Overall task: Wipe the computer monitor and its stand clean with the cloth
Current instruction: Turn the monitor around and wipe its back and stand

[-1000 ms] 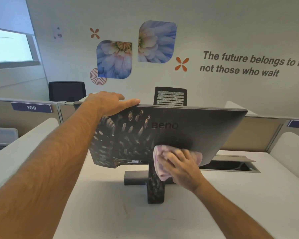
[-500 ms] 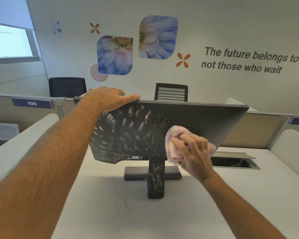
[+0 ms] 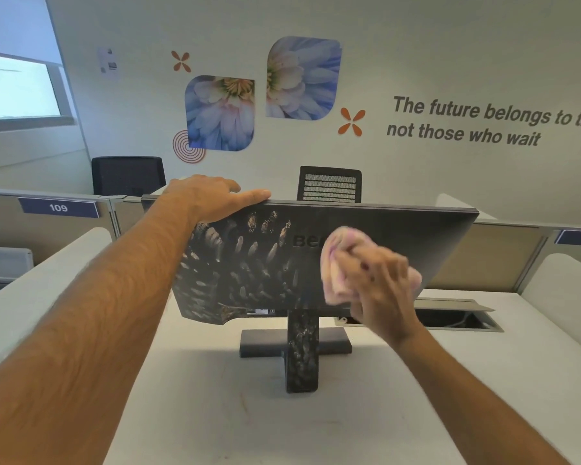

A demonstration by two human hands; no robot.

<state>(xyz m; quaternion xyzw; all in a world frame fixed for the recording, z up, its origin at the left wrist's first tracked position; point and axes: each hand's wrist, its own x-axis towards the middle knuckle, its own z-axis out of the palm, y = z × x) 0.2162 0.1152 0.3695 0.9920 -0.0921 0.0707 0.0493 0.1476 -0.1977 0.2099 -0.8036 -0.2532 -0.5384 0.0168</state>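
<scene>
Dark grey flat-panel computer monitor (image 3: pixel 399 236), rear side facing the viewer, upright near the middle of the white tabletop (image 3: pixel 235 424). Back panel: left half covered in pale, smeared fingerprint-like marks; right half plain and dark; embossed brand lettering partly hidden. Dark grey rectangular stand (image 3: pixel 301 350) with flat base beneath, its post speckled with the same pale smudges.

Pink and cream bunched cloth (image 3: pixel 336 266), pressed against the back panel right of centre, covering the end of the lettering.

Right hand (image 3: pixel 379 283), motion-blurred: grip curled round the cloth, holding it to the panel.

Left hand (image 3: pixel 212 196): grip spread, fingers straight, resting on the monitor's top left edge.
</scene>
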